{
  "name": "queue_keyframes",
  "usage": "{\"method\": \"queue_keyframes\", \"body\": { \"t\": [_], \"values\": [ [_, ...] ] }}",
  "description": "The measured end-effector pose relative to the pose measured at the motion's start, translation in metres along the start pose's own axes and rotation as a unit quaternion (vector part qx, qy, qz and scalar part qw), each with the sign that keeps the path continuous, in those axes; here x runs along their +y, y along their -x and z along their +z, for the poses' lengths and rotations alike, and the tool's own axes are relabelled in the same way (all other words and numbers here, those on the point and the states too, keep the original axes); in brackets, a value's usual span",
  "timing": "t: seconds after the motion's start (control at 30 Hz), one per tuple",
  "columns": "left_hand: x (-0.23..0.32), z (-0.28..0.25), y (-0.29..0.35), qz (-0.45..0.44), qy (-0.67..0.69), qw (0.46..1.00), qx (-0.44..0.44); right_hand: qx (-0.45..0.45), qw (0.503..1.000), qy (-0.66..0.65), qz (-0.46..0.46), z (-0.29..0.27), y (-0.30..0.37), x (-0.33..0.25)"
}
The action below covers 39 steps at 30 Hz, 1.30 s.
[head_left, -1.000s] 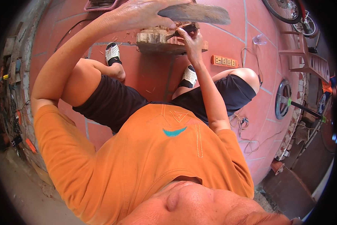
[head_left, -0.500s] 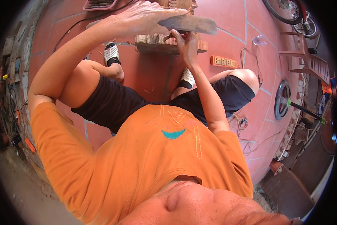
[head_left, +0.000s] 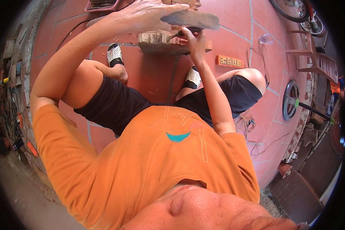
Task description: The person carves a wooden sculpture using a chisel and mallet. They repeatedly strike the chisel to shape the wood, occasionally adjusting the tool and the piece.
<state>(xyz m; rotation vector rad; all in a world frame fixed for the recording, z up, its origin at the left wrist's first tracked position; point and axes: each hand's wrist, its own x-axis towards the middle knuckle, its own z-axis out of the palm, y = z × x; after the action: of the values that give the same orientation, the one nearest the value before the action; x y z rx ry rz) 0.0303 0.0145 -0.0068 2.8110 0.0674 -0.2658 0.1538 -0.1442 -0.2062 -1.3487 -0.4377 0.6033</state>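
Note:
At the top of the head view, my left hand [head_left: 147,16] is closed around a flat, paddle-like wooden mallet [head_left: 193,20], with the index finger stretched along it. The mallet's broad end sticks out to the right, above my right hand [head_left: 196,44]. That hand grips the dark handle of a chisel [head_left: 194,29] whose tip points left, at the rough wooden block [head_left: 155,44]. Whether the tip touches the wood I cannot tell. Beyond the mallet a carved piece of wood [head_left: 186,3] is partly cut off by the picture's edge.
An orange power strip [head_left: 229,61] lies on the red tiles right of the block, near a clear plastic cup [head_left: 266,39] and loose cables. A pink basket [head_left: 100,5] is at far left. A plastic chair [head_left: 319,61] and a bicycle wheel [head_left: 293,9] are at right.
The mallet and my left hand have shifted slightly away and left. My right hand has tilted, and more of the chisel shows against the block.

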Motion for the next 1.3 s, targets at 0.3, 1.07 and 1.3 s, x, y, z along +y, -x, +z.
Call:
{"method": "queue_keyframes", "body": {
  "t": [0.3,1.07,1.3],
  "values": [
    [0.001,-0.017,0.019,-0.047,0.039,0.996,0.071,-0.060,0.997,-0.020,0.032,-0.010,-0.003,0.000],
    [-0.024,-0.004,0.024,0.003,0.048,0.995,0.092,-0.027,0.937,0.278,-0.208,0.011,-0.006,-0.002],
    [-0.003,-0.015,0.020,-0.006,0.082,0.991,0.104,-0.024,0.908,0.371,-0.196,0.022,-0.001,-0.016]
  ]
}}
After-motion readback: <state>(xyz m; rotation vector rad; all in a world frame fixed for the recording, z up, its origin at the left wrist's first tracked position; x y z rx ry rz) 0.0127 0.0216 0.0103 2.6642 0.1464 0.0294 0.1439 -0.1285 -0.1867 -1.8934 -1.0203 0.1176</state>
